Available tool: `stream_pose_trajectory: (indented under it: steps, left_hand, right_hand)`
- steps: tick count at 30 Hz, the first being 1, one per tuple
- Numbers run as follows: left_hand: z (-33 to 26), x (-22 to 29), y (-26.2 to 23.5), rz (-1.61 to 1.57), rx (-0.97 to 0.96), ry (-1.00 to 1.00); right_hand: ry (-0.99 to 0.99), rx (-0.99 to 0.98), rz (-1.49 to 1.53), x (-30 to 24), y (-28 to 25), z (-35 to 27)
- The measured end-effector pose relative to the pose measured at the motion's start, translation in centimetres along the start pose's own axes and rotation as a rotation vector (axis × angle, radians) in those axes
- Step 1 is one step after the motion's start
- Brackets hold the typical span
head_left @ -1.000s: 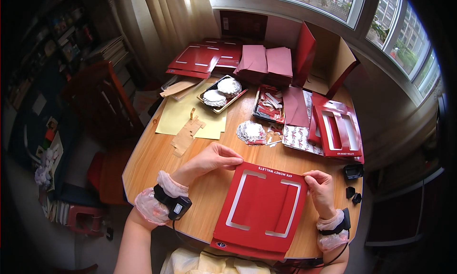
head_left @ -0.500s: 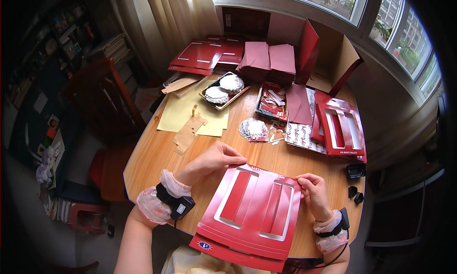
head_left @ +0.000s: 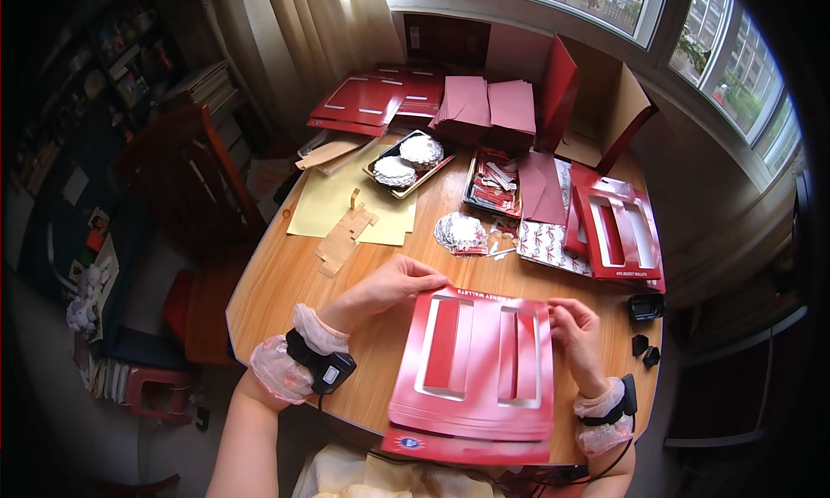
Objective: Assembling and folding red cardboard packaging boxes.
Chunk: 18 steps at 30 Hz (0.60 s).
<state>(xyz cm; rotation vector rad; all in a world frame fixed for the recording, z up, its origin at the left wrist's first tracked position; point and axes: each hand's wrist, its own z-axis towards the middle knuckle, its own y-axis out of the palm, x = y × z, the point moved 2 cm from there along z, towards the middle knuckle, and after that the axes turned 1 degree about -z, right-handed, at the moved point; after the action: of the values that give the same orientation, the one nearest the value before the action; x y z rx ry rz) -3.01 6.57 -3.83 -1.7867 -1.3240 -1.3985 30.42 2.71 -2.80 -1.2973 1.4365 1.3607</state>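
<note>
A red cardboard folder [head_left: 486,351] with two long cut-out windows is at the near side of the table, its lower end by the table's front edge. Red material shows through parts of the windows. My left hand [head_left: 393,284] pinches the folder's far left corner between thumb and fingers. At the far right corner, my right hand [head_left: 577,338] grips the edge, fingers curled. Beyond my hands lies a pile of round silver-patterned stickers [head_left: 462,232], with paper scraps beside it.
Black trays of silver stickers [head_left: 421,150] and red strips [head_left: 493,202] sit mid-table. Similar red folders [head_left: 648,260] lie at right, more [head_left: 354,100] at far left. Pink envelope stacks [head_left: 467,100] stand near an open carton [head_left: 596,109]. Yellow sheets [head_left: 320,208] lie left.
The folder has turned slightly and its lower end has swung right and away from me. My right hand has risen a little along with it; my left hand has barely moved.
</note>
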Motion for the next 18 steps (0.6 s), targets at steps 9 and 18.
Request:
stream_pose_trajectory:
  steps: [9,18]
  left_hand:
    - [-0.9,0.6,1.5,-0.035,-0.022,0.05]
    - [-0.5,0.0,1.7,0.029,-0.131,0.093]
  right_hand:
    - [-0.671,-0.495,-1.042,-5.5,8.5,-3.5]
    - [-0.711,-0.606,-1.344,-0.7,12.2,-3.7]
